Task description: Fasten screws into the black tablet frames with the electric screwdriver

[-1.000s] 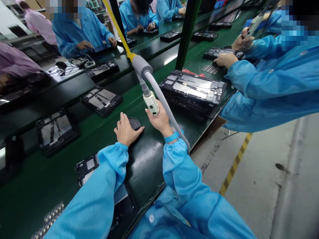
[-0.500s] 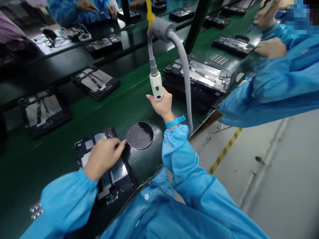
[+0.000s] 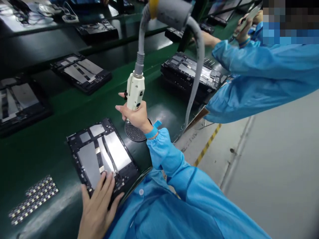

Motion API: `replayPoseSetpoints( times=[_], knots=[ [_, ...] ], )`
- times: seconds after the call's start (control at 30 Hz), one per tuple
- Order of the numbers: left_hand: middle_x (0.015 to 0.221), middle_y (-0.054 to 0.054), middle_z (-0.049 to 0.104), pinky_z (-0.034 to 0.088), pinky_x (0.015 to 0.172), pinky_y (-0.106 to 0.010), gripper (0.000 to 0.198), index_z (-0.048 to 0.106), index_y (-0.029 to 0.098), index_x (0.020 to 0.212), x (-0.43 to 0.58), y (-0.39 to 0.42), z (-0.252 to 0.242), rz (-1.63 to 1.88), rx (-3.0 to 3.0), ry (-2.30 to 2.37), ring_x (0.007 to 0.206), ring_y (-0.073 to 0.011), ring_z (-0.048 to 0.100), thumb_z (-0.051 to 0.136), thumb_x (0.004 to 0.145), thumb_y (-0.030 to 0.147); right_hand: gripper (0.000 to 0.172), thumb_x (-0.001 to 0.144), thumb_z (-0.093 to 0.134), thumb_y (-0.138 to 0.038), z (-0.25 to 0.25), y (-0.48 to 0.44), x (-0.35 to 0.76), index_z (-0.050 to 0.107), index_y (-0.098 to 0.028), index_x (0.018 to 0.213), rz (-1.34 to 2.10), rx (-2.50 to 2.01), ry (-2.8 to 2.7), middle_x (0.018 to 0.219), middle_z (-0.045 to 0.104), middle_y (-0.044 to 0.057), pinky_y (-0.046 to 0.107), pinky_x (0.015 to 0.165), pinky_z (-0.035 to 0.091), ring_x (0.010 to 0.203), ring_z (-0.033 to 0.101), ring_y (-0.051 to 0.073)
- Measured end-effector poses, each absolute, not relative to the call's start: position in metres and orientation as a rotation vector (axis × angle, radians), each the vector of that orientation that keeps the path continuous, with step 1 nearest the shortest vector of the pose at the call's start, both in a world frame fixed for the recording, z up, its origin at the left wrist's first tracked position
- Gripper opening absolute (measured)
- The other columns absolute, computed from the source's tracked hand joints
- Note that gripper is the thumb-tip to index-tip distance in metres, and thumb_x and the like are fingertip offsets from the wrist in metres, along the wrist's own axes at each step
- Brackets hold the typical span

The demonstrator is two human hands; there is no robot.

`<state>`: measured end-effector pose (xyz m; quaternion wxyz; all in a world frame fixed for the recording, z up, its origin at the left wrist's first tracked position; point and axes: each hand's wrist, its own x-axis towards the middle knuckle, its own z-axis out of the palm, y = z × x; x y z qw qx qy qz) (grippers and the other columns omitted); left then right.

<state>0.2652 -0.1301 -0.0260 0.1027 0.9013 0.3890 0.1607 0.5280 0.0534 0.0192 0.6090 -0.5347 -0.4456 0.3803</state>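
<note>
My right hand (image 3: 134, 115) is closed around a cream electric screwdriver (image 3: 134, 91) that hangs from a grey hose (image 3: 196, 56). It hovers just over a round black perforated screw tray (image 3: 134, 132) on the green bench. My left hand (image 3: 97, 205) lies flat with fingers spread on the near corner of an open tablet back (image 3: 102, 154), black-framed with silver plates, lying in front of me.
A strip of small parts (image 3: 32, 199) lies at the near left. More open tablets (image 3: 81, 71) sit on the green belt, and a stack (image 3: 191, 74) stands at the right. A co-worker's blue sleeve (image 3: 254, 76) reaches over that stack. Grey floor with a yellow line (image 3: 206, 146) is at right.
My left hand left the screw tray, moved down-left and now rests flat on the tablet's near corner. My right hand brought the screwdriver left, over the screw tray.
</note>
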Motion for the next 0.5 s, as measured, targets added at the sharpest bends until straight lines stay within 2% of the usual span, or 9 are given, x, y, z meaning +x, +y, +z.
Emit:
replayPoseSetpoints(
  times=[0.17,0.3,0.4,0.5],
  knots=[
    [0.141,-0.013,0.057,0.026,0.122,-0.059,0.072,0.024,0.021,0.157,0.283,-0.14,-0.025,0.587,2.659,1.125,0.139,-0.0312,0.044,0.056,0.093,0.015,0.05,0.082,0.071,-0.049,0.008,0.064,0.524,0.063,-0.012,0.115,0.88,-1.321,-1.077,0.056,0.057,-0.005,0.032,0.061,0.058,0.049,0.056,0.013],
    [0.139,-0.015,0.058,0.027,0.122,-0.057,0.071,0.027,0.016,0.156,0.292,-0.143,-0.031,0.67,2.646,1.119,0.141,-0.0322,0.042,0.06,0.093,0.016,0.048,0.081,0.073,-0.046,-0.001,0.066,0.524,0.062,-0.013,0.115,0.875,-1.312,-1.074,0.059,0.06,-0.004,0.03,0.055,0.055,0.047,0.054,0.012],
    [0.137,-0.015,0.06,0.028,0.122,-0.057,0.068,0.035,0.015,0.153,0.294,-0.139,-0.031,0.75,2.602,1.092,0.135,-0.0317,0.05,0.063,0.091,0.015,0.042,0.078,0.076,-0.04,-0.005,0.066,0.523,0.064,-0.014,0.108,0.881,-1.251,-1.043,0.058,0.06,-0.005,0.029,0.055,0.054,0.046,0.053,0.011],
    [0.126,-0.009,0.068,0.035,0.12,-0.051,0.063,0.045,0.02,0.147,0.291,-0.135,-0.027,0.855,2.53,0.944,0.119,-0.025,0.064,0.059,0.089,0.003,0.036,0.076,0.077,-0.039,-0.005,0.065,0.522,0.065,-0.016,0.1,0.871,-1.232,-1.054,0.056,0.059,-0.005,0.03,0.056,0.054,0.047,0.053,0.011]
  ],
)
